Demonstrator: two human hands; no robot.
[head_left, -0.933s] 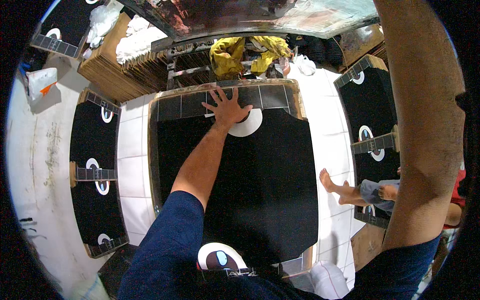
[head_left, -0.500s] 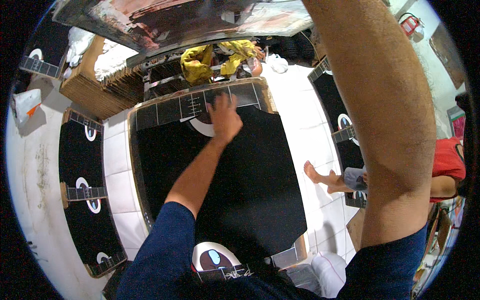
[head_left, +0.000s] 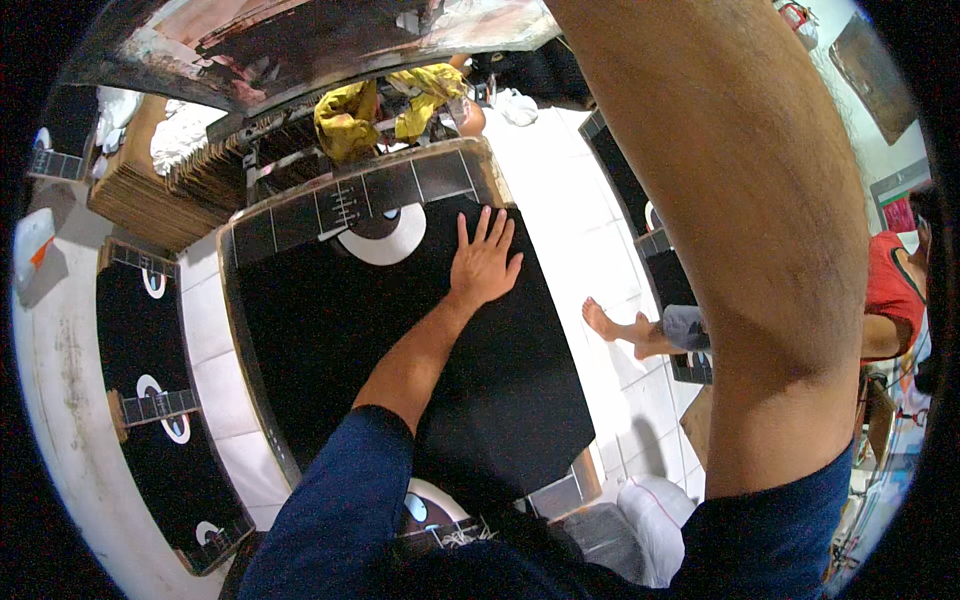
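My left hand [head_left: 485, 262] lies palm down with spread fingers on a black cloth panel [head_left: 400, 330], near its far right edge. The cloth is spread over a board [head_left: 228, 290] that has a dark strip with white ruled lines across its far end. Left of my fingers is a round white and dark print [head_left: 408, 240]. A similar print [head_left: 425, 505] shows at the cloth's near end, partly cut off by my body. My right arm [head_left: 760, 250] reaches up past the upper edge, and its hand is out of view.
A paint-stained framed panel [head_left: 300, 50] hangs over the far end. Yellow cloths [head_left: 348, 120] and a box holding white cloth [head_left: 185, 140] stand beyond the board. More black printed panels [head_left: 150, 330] lie left. At right are a person's bare foot [head_left: 600, 318] and red top [head_left: 893, 290].
My left hand has moved right, off the round print, and now rests flat with fingers spread. The view has shifted, so the board appears farther left. The right arm stays raised.
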